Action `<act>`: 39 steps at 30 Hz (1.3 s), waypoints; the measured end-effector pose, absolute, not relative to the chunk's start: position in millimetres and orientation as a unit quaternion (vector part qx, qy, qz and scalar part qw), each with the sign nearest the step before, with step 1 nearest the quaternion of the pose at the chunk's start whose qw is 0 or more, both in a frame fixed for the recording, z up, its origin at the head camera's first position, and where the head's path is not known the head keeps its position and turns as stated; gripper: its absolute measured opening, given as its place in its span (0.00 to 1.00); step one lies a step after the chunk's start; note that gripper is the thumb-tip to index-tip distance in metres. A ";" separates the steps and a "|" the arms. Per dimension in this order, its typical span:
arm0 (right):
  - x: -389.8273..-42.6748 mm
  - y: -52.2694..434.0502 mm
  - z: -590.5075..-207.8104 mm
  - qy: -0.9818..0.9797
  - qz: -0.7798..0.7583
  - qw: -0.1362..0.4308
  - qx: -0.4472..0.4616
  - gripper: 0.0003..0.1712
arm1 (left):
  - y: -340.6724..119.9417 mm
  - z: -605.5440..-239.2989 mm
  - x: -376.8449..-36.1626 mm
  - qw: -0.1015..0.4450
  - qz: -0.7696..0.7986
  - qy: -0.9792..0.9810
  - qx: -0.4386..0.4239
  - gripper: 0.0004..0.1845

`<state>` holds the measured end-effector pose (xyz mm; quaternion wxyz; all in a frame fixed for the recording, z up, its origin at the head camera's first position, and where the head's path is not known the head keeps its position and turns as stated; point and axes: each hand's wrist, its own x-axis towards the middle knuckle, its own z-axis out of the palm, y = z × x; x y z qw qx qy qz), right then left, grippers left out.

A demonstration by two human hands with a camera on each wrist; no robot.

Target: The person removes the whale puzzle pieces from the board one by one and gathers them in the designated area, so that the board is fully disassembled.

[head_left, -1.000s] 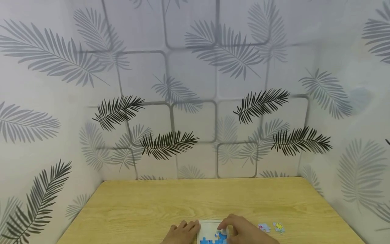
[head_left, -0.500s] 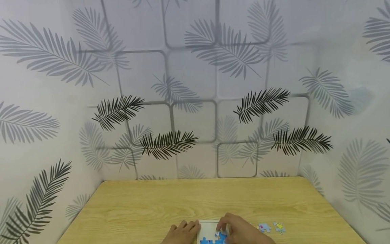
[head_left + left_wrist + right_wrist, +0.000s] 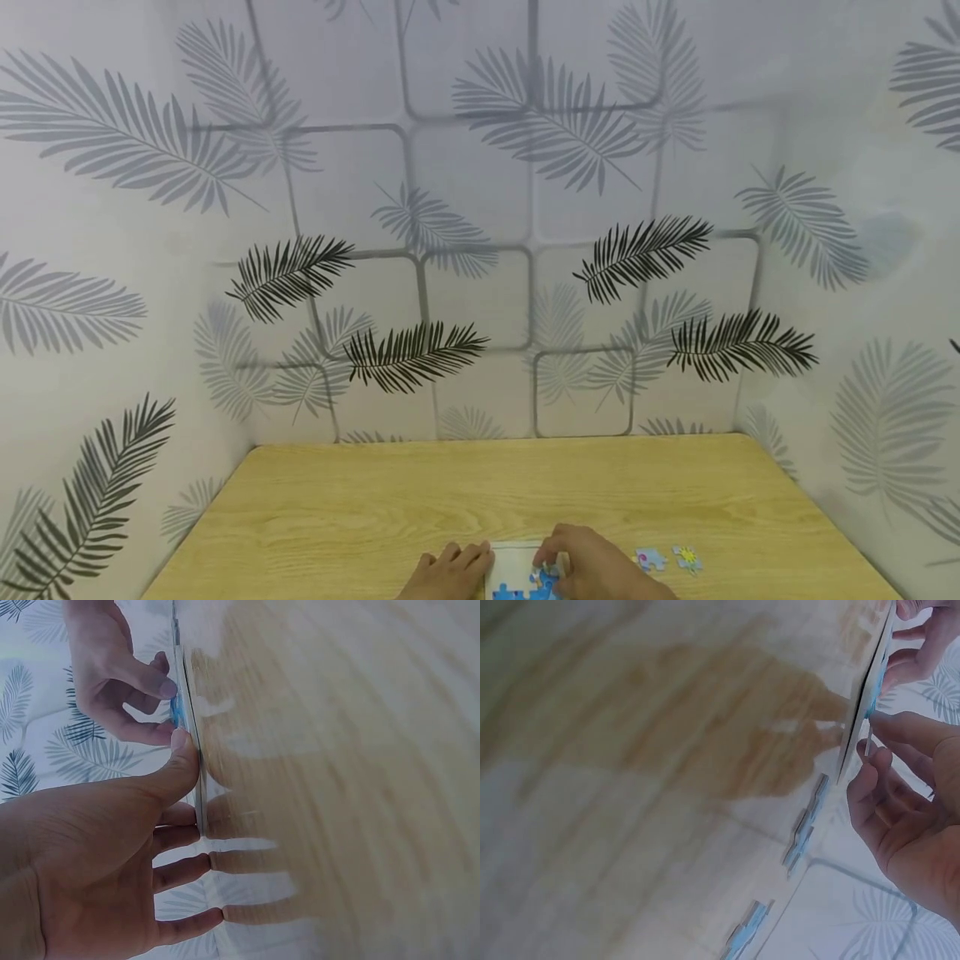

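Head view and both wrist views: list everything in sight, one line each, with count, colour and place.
puzzle tray: one, white, partly filled with blue pieces, near table edge between the hands.
puzzle piece: one, blue, pinched over the tray.
loose pieces: two, blue-pink and blue-yellow, right of the tray.
table: one, light wood.
walls: white, with grey and black leaf print.
left hand: fingers flat on the table, thumb against the tray's left edge.
right hand: pinches the puzzle piece.

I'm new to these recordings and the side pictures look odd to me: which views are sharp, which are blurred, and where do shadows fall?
Head view: sharp, evenly lit, the walls bowed by the wide lens. Left wrist view: the table is smeared, while the left hand shows clearly, finger shadows lying beside it. Right wrist view: the table is blurred too, with a dark shadow beside the puzzle board; the right hand is sharper.
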<state>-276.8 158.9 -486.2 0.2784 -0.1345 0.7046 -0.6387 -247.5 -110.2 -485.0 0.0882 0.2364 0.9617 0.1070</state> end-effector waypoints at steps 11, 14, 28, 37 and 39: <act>-284.2 181.8 -473.6 0.849 -0.421 0.087 -0.307 0.09 | -106.0 -486.6 -253.9 0.082 0.073 0.964 0.242 0.64; -281.0 194.2 -473.4 0.844 -0.431 0.085 -0.309 0.09 | -105.9 -486.5 -254.4 0.080 0.065 0.964 0.247 0.64; -271.9 260.4 -476.7 0.853 -0.436 0.098 -0.270 0.11 | -108.5 -482.9 -252.2 0.094 0.079 0.964 0.234 0.64; -262.4 317.4 -487.2 0.826 -0.485 0.138 -0.252 0.12 | -106.9 -485.7 -252.0 0.082 0.074 0.965 0.236 0.64; -260.3 328.1 -487.8 0.818 -0.488 0.138 -0.271 0.11 | -107.3 -486.0 -252.7 0.080 0.073 0.966 0.236 0.64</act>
